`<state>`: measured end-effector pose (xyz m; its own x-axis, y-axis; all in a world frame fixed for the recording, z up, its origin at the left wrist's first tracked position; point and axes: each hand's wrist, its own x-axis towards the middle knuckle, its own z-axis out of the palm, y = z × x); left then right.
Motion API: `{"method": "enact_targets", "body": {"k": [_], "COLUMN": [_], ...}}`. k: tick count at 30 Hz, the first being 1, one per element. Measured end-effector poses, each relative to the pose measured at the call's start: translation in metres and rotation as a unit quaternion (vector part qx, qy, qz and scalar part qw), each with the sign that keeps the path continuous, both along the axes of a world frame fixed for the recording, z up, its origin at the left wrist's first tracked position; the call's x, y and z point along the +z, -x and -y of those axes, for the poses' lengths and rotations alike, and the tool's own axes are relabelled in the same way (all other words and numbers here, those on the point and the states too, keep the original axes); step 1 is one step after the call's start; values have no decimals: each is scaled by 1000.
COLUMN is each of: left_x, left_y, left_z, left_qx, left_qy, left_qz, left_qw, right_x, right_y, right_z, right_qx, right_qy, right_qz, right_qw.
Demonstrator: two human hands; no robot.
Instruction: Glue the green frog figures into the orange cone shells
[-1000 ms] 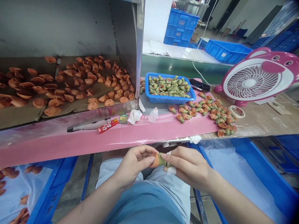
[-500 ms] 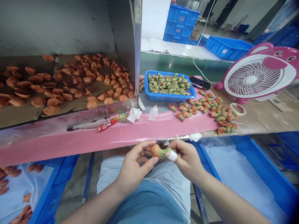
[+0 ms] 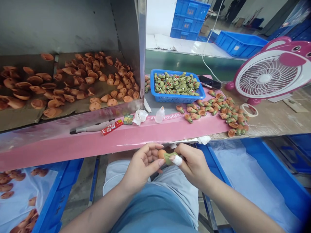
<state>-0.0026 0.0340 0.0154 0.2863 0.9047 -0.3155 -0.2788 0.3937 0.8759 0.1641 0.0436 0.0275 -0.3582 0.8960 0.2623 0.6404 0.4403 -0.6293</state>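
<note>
Blue plastic makes the basket [image 3: 177, 98] on the pink board [image 3: 145, 136]. It is a shallow basket with mesh walls, full of small green figures [image 3: 176, 84]. Just beside it on the right, loose pieces [image 3: 218, 111] in green and orange lie scattered. A grey metal booth [image 3: 73, 26] on the left holds many orange shells [image 3: 73, 84], smooth and cone-like, on brown cardboard. Below, the left blue crate [image 3: 55, 197] is lined with clear film and has more such shells in it. The right blue crate [image 3: 279, 184] is lined the same way.

Both hands are over the lap, near the edge of the board. The left hand [image 3: 141, 166] pinches the rounded orange end of a small toy piece [image 3: 165, 156]. The right hand [image 3: 194, 165] pinches its green end, with a finger wrapped in white tape [image 3: 178, 160] lying on top of it. The piece looks glossy and hard.

One second ago the hands were lower and the taped finger was under the piece; now they are closer to the board. Since half a second ago almost nothing has changed.
</note>
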Motion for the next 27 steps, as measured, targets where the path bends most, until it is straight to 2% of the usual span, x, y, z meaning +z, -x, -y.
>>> {"method": "enact_targets", "body": {"k": [8, 16, 21, 24, 27], "left_x": [1, 2, -4, -8, -12], "left_y": [-1, -3, 1, 4, 5], "left_z": [0, 9, 12, 9, 8], "left_qx": [-3, 10, 9, -7, -13], "left_qy": [-7, -142, -259, -328, -379], "left_qz": [3, -49, -103, -164, -203], "left_qw": [1000, 989, 960, 930, 903], "right_x": [-2, 7, 9, 6, 2], "right_y": [-1, -3, -6, -8, -9], "right_z": [2, 9, 10, 9, 8], "right_qx": [2, 35, 78, 109, 120], "right_qy": [-53, -143, -192, -236, -246], "right_qz": [39, 34, -8, -19, -24], "right_qw": [998, 989, 978, 965, 961]}}
